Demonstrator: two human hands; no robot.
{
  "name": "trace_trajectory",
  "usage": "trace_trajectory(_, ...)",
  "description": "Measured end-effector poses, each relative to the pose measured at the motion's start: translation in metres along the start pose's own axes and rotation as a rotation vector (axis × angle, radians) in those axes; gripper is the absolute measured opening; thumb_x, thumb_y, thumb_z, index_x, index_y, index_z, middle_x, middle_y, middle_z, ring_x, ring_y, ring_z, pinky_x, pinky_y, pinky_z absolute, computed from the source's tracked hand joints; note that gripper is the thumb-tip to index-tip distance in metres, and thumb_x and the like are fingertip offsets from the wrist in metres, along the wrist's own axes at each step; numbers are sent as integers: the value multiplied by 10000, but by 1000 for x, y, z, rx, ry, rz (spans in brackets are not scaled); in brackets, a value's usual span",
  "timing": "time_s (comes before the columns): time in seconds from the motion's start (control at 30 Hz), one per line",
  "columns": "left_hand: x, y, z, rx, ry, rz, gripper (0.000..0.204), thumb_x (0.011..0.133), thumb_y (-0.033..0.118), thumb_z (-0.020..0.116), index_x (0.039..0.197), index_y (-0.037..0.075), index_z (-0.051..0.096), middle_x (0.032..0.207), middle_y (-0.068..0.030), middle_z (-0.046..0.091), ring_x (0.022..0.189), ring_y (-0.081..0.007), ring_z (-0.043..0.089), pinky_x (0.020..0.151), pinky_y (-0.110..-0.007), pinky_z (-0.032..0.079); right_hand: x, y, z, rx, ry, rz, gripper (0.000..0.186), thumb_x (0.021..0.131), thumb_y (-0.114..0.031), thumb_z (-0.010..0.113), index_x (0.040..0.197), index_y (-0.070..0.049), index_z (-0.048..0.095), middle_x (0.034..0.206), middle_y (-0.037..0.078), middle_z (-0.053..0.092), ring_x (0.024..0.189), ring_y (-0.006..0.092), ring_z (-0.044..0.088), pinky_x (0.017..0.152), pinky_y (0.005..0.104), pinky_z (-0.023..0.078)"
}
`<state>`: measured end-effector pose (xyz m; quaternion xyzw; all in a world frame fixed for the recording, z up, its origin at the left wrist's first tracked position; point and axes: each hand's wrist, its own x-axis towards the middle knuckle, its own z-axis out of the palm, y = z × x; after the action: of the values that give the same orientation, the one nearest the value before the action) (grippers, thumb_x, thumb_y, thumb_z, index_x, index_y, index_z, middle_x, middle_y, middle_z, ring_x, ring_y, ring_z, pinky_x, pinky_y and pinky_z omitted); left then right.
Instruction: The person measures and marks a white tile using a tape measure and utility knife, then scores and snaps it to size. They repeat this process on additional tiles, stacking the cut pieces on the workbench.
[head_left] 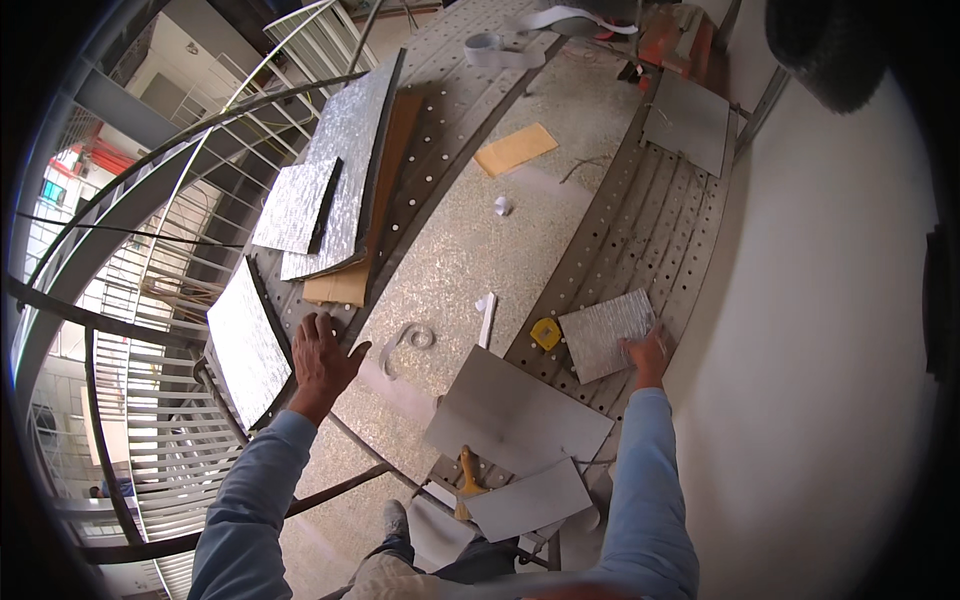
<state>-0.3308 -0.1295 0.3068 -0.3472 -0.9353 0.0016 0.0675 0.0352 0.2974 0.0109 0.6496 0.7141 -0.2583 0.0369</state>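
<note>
My right hand (648, 357) grips the right edge of a small silver foil-faced insulation piece (606, 334), its thumb on the top face. Just left of that piece lies a yellow tape measure (545, 333). My left hand (325, 362) is held out with the thumb spread, empty, over the left platform. Beside it a foil-faced sheet with a dark edge (247, 345) leans at the railing. Farther off lie a long foil-faced sheet (350, 165) and a smaller one (297, 206) overlapping it, with brown cardboard (338, 285) beneath.
Grey panels (520, 412) and a brush (468, 475) lie close to me. A roll of tape (419, 337) and a tan sheet (516, 150) show between the perforated planks (620, 240). A white wall (800, 350) bounds the right, a metal railing (180, 215) the left.
</note>
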Motion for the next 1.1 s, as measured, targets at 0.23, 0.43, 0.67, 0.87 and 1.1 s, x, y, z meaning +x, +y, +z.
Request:
trace_trajectory(0.23,1,1,11,117,130,93,726,654,303,968,1155,47,509,1097,-185,571,1012,-416,591,853,-526,499,19,37,6,-64,-6,70,895,745,-473,879,1398,42,550,1317,200,679,1191,358,674,1012,442,539)
trace_trajectory(0.43,1,5,8,114,158,145,723,684,372,953,1168,56,519,1131,-194,568,1049,-425,599,873,-530,503,-16,101,-66,718,-411,197,368,885,-303,831,974,-15,621,567,64,551,451,189,506,462,367,422)
trace_trajectory(0.67,-5,7,2,103,161,123,681,721,411,924,1158,60,536,1167,-192,580,1053,-434,600,886,-542,486,-94,105,-144,882,-381,172,331,886,-291,836,898,-50,609,560,60,543,445,179,497,445,322,380)
trace_trajectory(0.87,-8,8,-4,95,121,94,660,741,420,897,1181,59,563,1174,-194,593,1044,-433,602,897,-546,481,-141,94,-161,922,-355,172,331,875,-285,847,926,-36,634,557,52,537,448,167,491,444,334,381)
trace_trajectory(1.1,-7,5,-8,41,74,67,715,749,503,878,1192,37,565,1223,-199,574,1101,-427,589,917,-545,486,-215,89,-91,876,-297,266,525,858,-251,860,1196,56,599,588,66,562,457,164,502,444,329,396)
